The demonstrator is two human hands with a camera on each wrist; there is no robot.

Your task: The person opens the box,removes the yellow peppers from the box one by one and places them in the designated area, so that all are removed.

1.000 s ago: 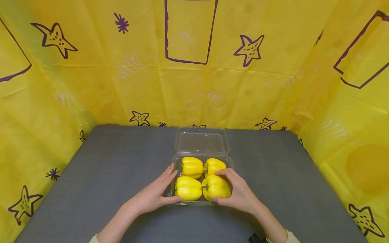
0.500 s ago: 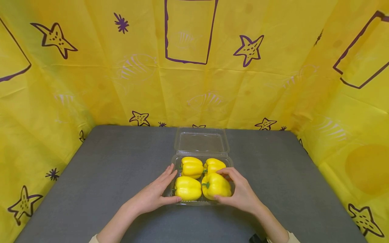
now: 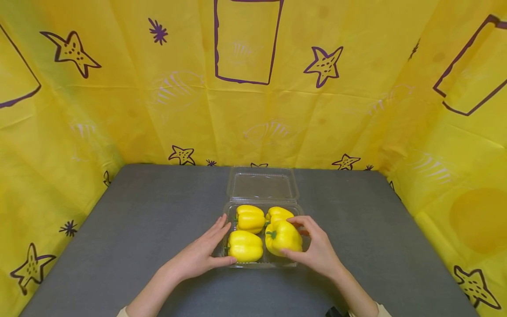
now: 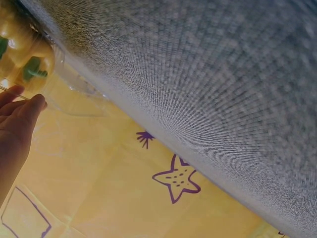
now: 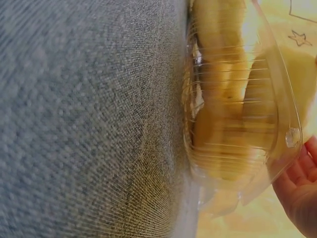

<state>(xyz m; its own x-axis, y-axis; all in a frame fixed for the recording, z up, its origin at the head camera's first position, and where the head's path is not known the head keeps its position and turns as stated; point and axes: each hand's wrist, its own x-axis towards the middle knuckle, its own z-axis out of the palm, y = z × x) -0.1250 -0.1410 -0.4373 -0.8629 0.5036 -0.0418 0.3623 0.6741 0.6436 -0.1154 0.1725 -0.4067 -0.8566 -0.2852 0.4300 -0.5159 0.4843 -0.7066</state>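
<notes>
A clear plastic clamshell container (image 3: 257,265) stands on the grey table with its lid (image 3: 263,185) folded back. Yellow bell peppers with green stems lie inside: one at front left (image 3: 245,246), one at back left (image 3: 250,219), one at back right (image 3: 279,214). My right hand (image 3: 317,246) grips another yellow bell pepper (image 3: 286,237) between thumb and fingers, raised a little and tilted over the front right compartment. My left hand (image 3: 202,253) rests along the container's left rim, fingers extended and thumb at the front left corner. In the right wrist view, the container wall (image 5: 233,99) partly covers the fingers.
The grey table (image 3: 158,202) spreads out on both sides of the container. Yellow cloth (image 3: 253,110) with starfish and fish drawings hangs behind and at the sides, meeting the table's back edge. A dark strap (image 3: 333,311) shows near the right wrist.
My right hand has raised the front right bell pepper slightly out of its place and tipped its stem end upward. My left hand has stayed at the container's rim.
</notes>
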